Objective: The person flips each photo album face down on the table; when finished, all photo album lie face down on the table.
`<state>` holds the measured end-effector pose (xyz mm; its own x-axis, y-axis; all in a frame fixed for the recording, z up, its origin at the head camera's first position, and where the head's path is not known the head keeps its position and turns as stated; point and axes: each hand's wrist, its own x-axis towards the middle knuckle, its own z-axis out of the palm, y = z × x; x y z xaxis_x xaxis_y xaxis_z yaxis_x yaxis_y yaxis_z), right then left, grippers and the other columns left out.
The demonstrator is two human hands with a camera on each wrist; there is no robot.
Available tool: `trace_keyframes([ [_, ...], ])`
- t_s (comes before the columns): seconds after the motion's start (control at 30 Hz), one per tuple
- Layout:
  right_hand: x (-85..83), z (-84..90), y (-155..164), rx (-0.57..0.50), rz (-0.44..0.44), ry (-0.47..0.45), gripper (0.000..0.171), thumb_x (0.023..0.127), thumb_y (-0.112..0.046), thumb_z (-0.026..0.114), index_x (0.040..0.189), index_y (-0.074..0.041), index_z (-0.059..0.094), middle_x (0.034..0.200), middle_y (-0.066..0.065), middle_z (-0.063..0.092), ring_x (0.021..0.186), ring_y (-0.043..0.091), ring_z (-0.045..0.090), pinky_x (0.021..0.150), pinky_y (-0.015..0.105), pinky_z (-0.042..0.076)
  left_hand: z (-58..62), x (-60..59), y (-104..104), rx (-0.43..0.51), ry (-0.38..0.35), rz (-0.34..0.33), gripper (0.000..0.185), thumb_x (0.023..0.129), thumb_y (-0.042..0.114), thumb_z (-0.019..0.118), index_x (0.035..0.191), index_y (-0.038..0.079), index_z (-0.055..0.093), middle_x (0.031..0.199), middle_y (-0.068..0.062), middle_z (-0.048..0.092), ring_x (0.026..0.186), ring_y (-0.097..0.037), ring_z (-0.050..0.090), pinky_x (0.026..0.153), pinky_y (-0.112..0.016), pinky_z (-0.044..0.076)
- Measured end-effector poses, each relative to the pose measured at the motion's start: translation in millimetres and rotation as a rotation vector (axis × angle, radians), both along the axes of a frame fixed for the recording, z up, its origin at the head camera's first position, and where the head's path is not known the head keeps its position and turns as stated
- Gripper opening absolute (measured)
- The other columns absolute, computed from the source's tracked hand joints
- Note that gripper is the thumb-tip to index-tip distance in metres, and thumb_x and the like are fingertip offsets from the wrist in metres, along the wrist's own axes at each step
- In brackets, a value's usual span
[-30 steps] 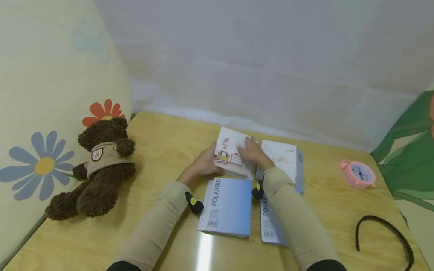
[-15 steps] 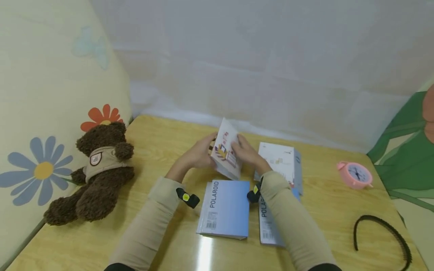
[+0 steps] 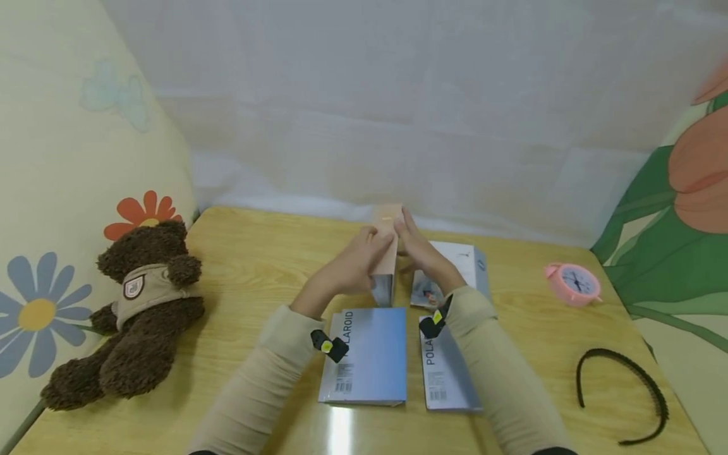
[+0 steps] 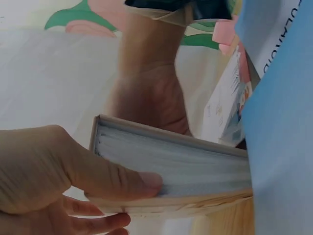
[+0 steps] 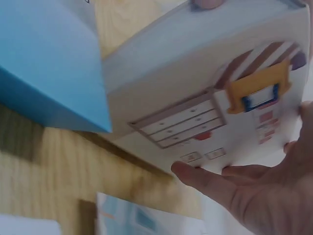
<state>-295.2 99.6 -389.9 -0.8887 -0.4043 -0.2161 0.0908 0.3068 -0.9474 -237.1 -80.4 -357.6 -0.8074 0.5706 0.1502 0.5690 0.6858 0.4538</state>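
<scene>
A thick white book (image 3: 385,273) with a drawn shop front on its cover (image 5: 220,112) stands on edge on the wooden table (image 3: 256,265). My left hand (image 3: 355,265) grips it from the left, with the thumb (image 4: 117,178) laid across the grey page edges (image 4: 186,164). From the right, my right hand (image 3: 423,256) holds the cover, its fingers (image 5: 220,186) spread over the picture. Just in front of the hands lie two blue POLAROID books (image 3: 366,354) (image 3: 446,370). Behind my right wrist lies another white book (image 3: 467,262).
A brown teddy bear (image 3: 131,316) sits at the table's left edge against a flowered wall. A pink alarm clock (image 3: 571,284) stands at the right, and a black headband (image 3: 622,392) lies near the front right. A pale wall closes the far side.
The white book lay tilted on the table; both hands have raised it and turned it upright on its edge. The head view has shifted upward.
</scene>
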Motion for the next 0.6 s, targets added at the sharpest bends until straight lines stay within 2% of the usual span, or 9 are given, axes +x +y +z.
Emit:
trace_keyframes([
  [0.1, -0.1, 2.0, 4.9, -0.004, 0.005, 0.009, 0.065, 0.094, -0.062, 0.026, 0.144, -0.049, -0.014, 0.159, -0.004, -0.007, 0.122, 0.042, 0.047, 0.087, 0.056, 0.05, -3.4, 1.4, 6.7, -0.012, 0.023, -0.006, 0.099, 0.058, -0.015, 0.07, 0.146, 0.009, 0.031, 0.135, -0.024, 0.032, 0.112, -0.031, 0.041, 0.087, -0.038, 0.051],
  [0.2, -0.3, 3.2, 6.9, -0.012, 0.012, 0.014, 0.065, 0.096, -0.057, 0.028, 0.145, -0.048, -0.014, 0.159, -0.001, -0.005, 0.118, 0.039, 0.051, 0.085, 0.054, 0.051, -9.3, 0.7, 9.8, 0.029, 0.004, 0.006, 0.103, 0.059, -0.012, 0.072, 0.148, 0.014, 0.028, 0.139, -0.022, 0.028, 0.113, -0.031, 0.041, 0.083, -0.036, 0.053],
  [0.27, -0.3, 3.4, 6.7, -0.019, 0.011, 0.003, 0.066, 0.096, -0.056, 0.031, 0.145, -0.048, -0.014, 0.159, 0.003, 0.002, 0.119, 0.037, 0.051, 0.083, 0.053, 0.052, -15.7, -0.4, 9.0, 0.116, -0.055, 0.03, 0.11, 0.059, -0.01, 0.074, 0.15, 0.016, 0.02, 0.144, -0.022, 0.023, 0.113, -0.031, 0.042, 0.083, -0.038, 0.053],
  [0.4, -0.3, 4.1, 3.7, -0.039, -0.011, -0.031, 0.068, 0.097, -0.052, 0.035, 0.145, -0.048, -0.013, 0.157, 0.01, 0.016, 0.121, 0.038, 0.049, 0.08, 0.051, 0.054, -35.6, -4.6, 3.3, 0.348, -0.199, 0.07, 0.127, 0.057, -0.004, 0.08, 0.152, 0.016, -0.002, 0.153, -0.018, 0.011, 0.125, -0.035, 0.04, 0.097, -0.048, 0.045],
  [0.47, -0.1, 4.9, 2.0, -0.036, -0.025, -0.038, 0.068, 0.097, -0.051, 0.035, 0.146, -0.047, -0.012, 0.156, 0.013, 0.018, 0.121, 0.039, 0.05, 0.079, 0.051, 0.054, -46.3, -7.0, 0.7, 0.443, -0.251, 0.046, 0.132, 0.055, -0.004, 0.081, 0.152, 0.018, -0.004, 0.155, -0.013, 0.014, 0.128, -0.034, 0.038, 0.103, -0.051, 0.039],
  [0.6, -0.5, 5.1, 0.3, -0.04, -0.044, -0.044, 0.066, 0.097, -0.051, 0.036, 0.146, -0.048, -0.009, 0.157, 0.011, 0.014, 0.121, 0.041, 0.049, 0.079, 0.051, 0.054, -63.2, -10.2, -2.3, 0.497, -0.337, -0.031, 0.126, 0.056, -0.004, 0.083, 0.152, 0.025, 0.006, 0.151, -0.006, 0.029, 0.132, -0.03, 0.037, 0.108, -0.052, 0.03],
])
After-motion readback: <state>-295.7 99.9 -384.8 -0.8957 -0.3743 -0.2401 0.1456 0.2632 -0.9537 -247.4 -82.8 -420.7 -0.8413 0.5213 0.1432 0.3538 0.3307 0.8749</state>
